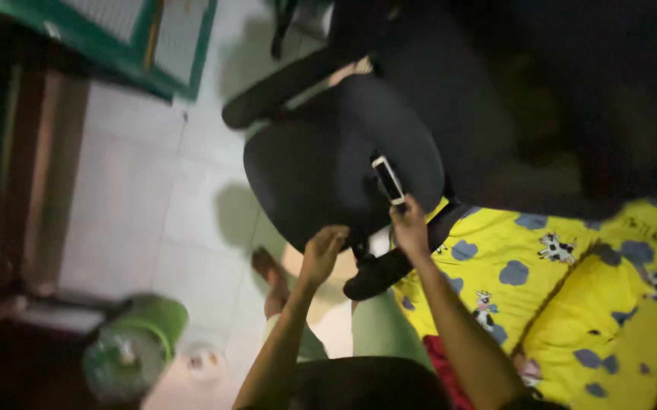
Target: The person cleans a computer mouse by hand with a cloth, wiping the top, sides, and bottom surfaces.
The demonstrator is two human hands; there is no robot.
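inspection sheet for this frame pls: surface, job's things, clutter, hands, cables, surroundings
Surface: black office chair seat, dim light; pale tiled floor below.
Job's things: white phone lying on the seat's right side.
Clutter: green cylindrical container on its side on the floor, a small round item beside it.
Hands: right hand at the phone's near end, fingertips touching it; left hand at the seat's front edge, holding nothing.
Cables: nothing seen.
Surroundings: yellow bedsheet with cow and cloud print at right; green-framed door top left; bare foot on the floor.
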